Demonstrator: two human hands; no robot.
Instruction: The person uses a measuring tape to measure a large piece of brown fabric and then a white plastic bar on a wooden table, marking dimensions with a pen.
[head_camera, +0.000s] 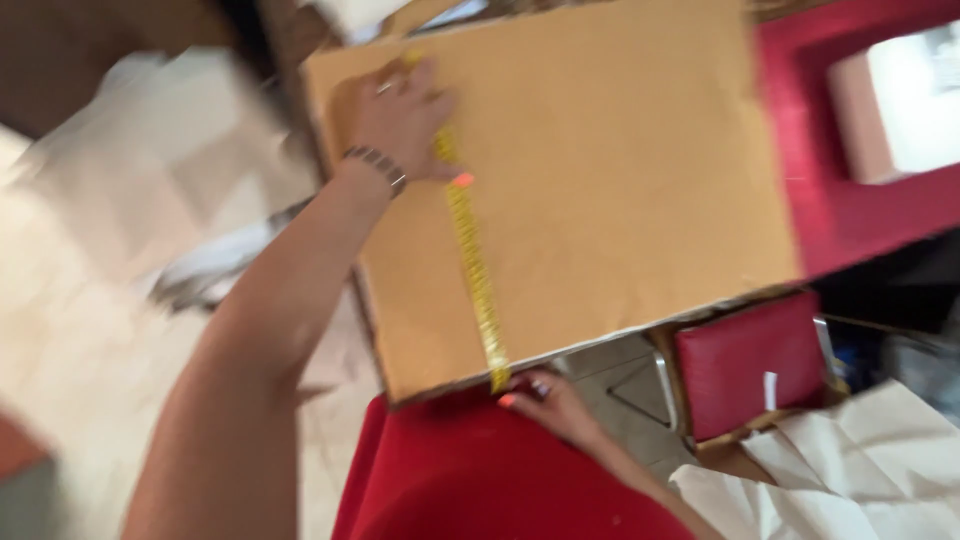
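One board (620, 170), tan, tilted across the view. One yellow tape (470, 250) stretched over it, far edge to near edge. Two hands. Left hand (400, 115) flat on the board, fingers pressed together over the tape's far end. Right hand (545, 395) at the near edge, fingers pinching the tape's end. One red chair seat (750, 360) below.

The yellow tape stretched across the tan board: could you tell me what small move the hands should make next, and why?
Probably press the yellow tape flat along its middle. The left hand pins its far part on the tan board, and the right hand holds its end at the near edge, so only the ends are held. The picture is blurred, so I cannot tell whether the strip lies flat.
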